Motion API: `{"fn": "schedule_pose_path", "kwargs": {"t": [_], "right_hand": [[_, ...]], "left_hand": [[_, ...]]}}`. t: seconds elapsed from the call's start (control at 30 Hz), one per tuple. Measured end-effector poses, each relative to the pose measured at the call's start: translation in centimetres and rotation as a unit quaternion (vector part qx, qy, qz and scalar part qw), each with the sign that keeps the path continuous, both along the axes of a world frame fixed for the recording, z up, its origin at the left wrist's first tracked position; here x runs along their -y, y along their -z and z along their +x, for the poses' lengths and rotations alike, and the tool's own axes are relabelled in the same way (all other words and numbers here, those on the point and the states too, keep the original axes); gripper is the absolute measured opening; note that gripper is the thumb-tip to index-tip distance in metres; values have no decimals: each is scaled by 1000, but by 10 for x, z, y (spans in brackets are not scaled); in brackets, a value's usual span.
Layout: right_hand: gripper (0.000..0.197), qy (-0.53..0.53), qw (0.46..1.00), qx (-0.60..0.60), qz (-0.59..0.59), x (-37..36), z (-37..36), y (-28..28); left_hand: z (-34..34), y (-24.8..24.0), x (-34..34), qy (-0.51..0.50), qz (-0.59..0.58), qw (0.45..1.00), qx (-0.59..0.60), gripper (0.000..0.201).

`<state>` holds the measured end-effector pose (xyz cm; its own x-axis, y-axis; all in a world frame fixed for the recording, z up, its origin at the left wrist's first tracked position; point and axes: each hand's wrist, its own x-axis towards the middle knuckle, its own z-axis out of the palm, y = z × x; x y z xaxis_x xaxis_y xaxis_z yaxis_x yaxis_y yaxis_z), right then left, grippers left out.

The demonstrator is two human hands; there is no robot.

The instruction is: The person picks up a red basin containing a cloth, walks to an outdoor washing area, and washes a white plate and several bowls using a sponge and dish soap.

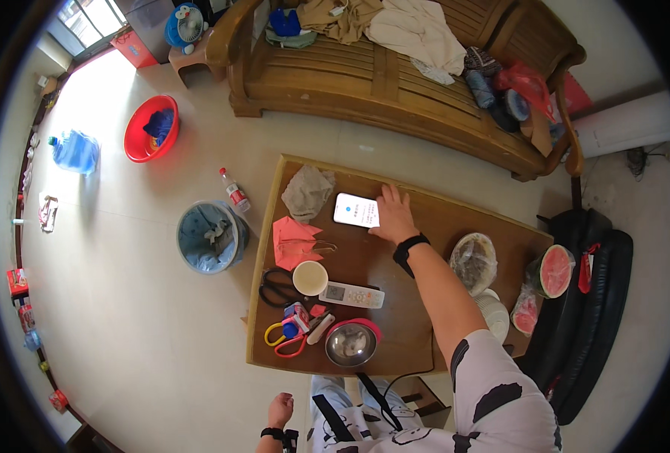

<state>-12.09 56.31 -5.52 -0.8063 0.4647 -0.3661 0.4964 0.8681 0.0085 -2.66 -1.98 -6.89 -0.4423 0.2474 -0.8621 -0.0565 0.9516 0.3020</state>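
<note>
My right hand [394,214] reaches across the brown table, its fingers spread beside the right end of a white smartphone [356,210] that lies with its screen lit. Thumb and index finger are at the phone's edge; whether they grip it is not clear. Left of the phone sit a crumpled grey cloth [308,193] and a folded pinkish-red paper [293,241]. My left hand [280,410] hangs low, off the table's near side, with curled fingers and nothing visible in them. Closer to me on the table are a paper cup [310,278], a white remote control [352,295] and a metal bowl [351,345].
Black-handled scissors [276,288] and yellow-and-red-handled scissors [290,346] lie at the table's left. Plastic-wrapped watermelon [555,272] stands at the right end. A trash bin [212,237] and bottle [234,189] are on the floor; a wooden bench [312,83] runs behind.
</note>
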Motion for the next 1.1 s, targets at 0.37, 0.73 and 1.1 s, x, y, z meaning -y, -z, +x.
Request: {"fn": "schedule_pose_path", "kwargs": {"t": [0.37,0.73,1.1], "right_hand": [[83,208,973,-79,-60,35,94,11],[63,293,895,-35,-334,123,230,-85],[57,329,829,72,-447,298,398,-118]], "left_hand": [[4,2,-27,30,30,999,-6,19],[-7,-4,-62,99,117,988,-16,24],[-14,-13,-193,-187,214,928,242,54]]}}
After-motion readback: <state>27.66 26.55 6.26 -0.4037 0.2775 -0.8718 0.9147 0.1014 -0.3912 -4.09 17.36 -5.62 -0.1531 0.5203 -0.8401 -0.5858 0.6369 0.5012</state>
